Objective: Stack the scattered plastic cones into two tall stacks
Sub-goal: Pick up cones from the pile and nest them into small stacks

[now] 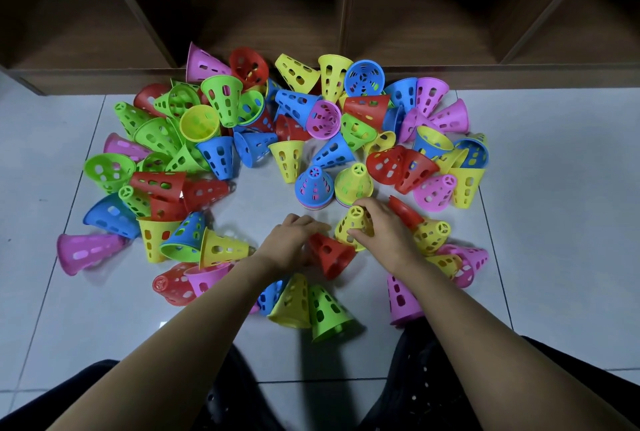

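Many perforated plastic cones in red, yellow, green, blue and pink lie scattered in a ring on the tiled floor [554, 188]. Two short upright stacks stand side by side in the middle: one topped by a blue cone [314, 185], the other by a yellow-green cone [354, 184]. My left hand [289, 240] grips a red cone [330, 252] lying on its side just in front of the stacks. My right hand [377, 228] holds a yellow cone [353, 226], tilted, close to the yellow-topped stack.
A dark wooden shelf unit [346, 14] with open compartments runs along the back, touching the farthest cones. Loose cones lie near my knees: a yellow one [292, 302], a green one [327, 312], a pink one [401, 302]. My dark trousers fill the bottom edge.
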